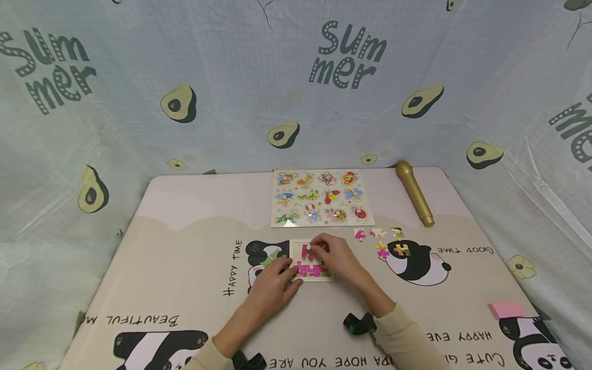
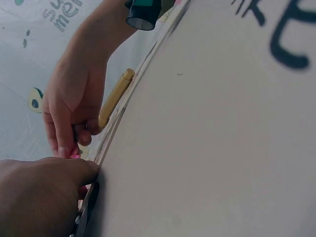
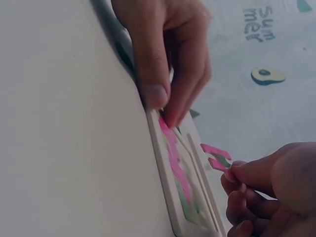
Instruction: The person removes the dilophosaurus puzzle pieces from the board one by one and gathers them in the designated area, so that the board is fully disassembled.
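A small jigsaw puzzle tray (image 1: 298, 247) lies at mid-table, with joined pink and green pieces (image 1: 311, 270) along its near side. My left hand (image 1: 273, 285) holds the tray's left end, thumb at the near rim and index finger over the pieces, as the right wrist view shows. Between thumb and index finger, my right hand (image 1: 339, 259) pinches a pink and green puzzle piece (image 3: 217, 157), raised just above the tray's far rim. Several loose puzzle pieces (image 1: 378, 233) are scattered to the right. The left wrist view mostly hides the tray behind the left hand (image 2: 44, 195).
Behind the tray lies a board of cartoon insects (image 1: 322, 198). A gold microphone-shaped stick (image 1: 415, 194) rests at the back right, and a pink block (image 1: 505, 310) near the right edge. Dark wrist devices (image 1: 359, 324) sit by both forearms. A printed curtain (image 1: 231, 103) hangs behind.
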Available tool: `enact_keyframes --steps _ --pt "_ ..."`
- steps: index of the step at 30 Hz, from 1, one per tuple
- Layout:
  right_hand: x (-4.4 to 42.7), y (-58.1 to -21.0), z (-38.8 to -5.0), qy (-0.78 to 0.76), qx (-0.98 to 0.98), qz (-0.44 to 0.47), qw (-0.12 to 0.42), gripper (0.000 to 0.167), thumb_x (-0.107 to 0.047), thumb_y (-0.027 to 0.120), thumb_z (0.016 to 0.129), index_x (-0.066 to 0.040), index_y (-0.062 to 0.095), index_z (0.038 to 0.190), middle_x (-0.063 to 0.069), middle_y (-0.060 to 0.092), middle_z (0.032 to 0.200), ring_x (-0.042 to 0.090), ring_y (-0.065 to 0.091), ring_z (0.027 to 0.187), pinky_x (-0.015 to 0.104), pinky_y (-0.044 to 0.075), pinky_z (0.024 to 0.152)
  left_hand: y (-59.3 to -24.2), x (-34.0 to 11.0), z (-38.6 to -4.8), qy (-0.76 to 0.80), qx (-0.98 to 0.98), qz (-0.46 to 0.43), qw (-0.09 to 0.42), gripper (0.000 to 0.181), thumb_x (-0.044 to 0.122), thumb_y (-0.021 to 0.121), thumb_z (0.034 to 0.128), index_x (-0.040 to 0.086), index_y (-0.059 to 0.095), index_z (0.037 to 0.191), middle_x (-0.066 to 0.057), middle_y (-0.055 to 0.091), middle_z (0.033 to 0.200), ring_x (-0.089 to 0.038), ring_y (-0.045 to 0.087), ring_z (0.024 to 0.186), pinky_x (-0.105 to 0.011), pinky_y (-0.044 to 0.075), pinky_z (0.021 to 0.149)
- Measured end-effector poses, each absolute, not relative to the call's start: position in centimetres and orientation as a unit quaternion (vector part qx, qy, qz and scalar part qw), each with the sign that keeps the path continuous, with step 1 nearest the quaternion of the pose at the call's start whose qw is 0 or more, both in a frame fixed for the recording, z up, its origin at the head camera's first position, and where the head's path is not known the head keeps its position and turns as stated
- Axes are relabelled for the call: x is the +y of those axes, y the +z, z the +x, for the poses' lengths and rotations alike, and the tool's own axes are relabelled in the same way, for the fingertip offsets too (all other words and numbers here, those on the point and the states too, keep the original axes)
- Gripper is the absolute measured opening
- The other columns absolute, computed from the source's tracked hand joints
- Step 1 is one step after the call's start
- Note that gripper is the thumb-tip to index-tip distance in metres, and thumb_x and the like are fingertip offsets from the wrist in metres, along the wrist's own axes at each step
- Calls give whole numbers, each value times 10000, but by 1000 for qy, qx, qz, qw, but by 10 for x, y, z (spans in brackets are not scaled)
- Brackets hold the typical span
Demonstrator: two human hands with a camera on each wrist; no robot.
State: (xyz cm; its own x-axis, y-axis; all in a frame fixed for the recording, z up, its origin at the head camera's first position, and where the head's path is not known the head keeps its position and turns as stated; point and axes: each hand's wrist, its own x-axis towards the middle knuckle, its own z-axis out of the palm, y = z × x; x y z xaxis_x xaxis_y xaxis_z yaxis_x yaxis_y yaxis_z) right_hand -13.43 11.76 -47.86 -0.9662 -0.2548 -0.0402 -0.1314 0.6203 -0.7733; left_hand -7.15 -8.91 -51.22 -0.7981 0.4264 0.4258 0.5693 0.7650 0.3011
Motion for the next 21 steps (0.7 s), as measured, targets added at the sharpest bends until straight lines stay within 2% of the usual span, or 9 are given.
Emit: enact_keyframes --steps 4,12,21 --pt "130 -475 -135 -418 900 -103 65 114 -173 670 962 -104 718 1039 -10 696 889 108 558 729 183 480 637 -512 -89 -72 -214 -921 -273 176 341 327 768 873 87 769 1114 -109 697 1163 -261 663 1120 -404 560 981" --pt "154 -472 -138 -408 907 -89 52 123 -162 670 959 -88 725 1041 18 699 910 129 548 760 182 468 631 -512 -89 -71 -218 -924 -268 162 351 339 754 887 88 764 1132 -109 694 1188 -267 655 1149 -411 547 1007" --pt "181 -466 -139 -402 913 -53 49 151 -163 660 963 -67 715 1066 64 706 924 159 557 773 189 462 606 -512 -89 -71 -223 -922 -269 169 344 326 762 878 85 764 1124 -109 692 1170 -267 656 1131 -406 554 992"
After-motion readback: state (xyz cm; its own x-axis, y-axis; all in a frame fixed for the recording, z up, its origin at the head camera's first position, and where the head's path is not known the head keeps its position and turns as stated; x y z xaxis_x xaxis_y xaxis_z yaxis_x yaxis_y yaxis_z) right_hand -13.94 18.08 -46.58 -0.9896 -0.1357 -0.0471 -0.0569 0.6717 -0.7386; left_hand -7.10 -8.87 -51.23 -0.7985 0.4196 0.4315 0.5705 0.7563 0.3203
